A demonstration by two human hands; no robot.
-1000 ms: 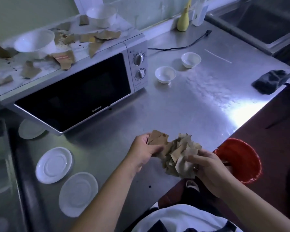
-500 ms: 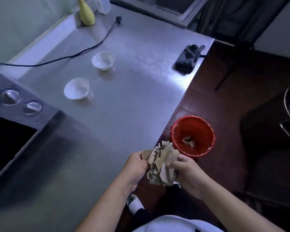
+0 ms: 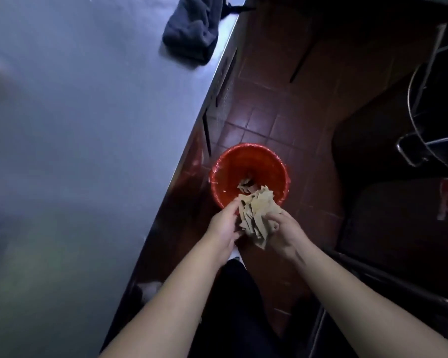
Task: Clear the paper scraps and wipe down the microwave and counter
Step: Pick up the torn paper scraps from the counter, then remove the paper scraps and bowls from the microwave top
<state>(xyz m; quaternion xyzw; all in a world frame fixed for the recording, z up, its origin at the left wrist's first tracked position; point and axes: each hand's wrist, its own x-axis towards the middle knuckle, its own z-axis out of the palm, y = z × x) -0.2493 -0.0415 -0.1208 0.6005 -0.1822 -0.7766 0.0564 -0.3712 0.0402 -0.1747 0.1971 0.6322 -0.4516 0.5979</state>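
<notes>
Paper scraps (image 3: 256, 215) clamped between your left hand (image 3: 224, 226) and right hand (image 3: 282, 229), over the red bin (image 3: 248, 161)'s near rim; drop them, wiping not started, cloth (image 3: 192, 32) untouched.

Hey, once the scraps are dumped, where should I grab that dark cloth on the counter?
Pinch the dark cloth from above at its bunched, raised middle. It lies crumpled by the counter edge, so the folds give a ridge to grip; coming from the floor side looks the shortest reach.

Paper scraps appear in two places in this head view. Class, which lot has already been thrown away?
The few scraps lying at the bottom of the red bucket; the larger bundle is clasped between both hands above its near rim.
</notes>
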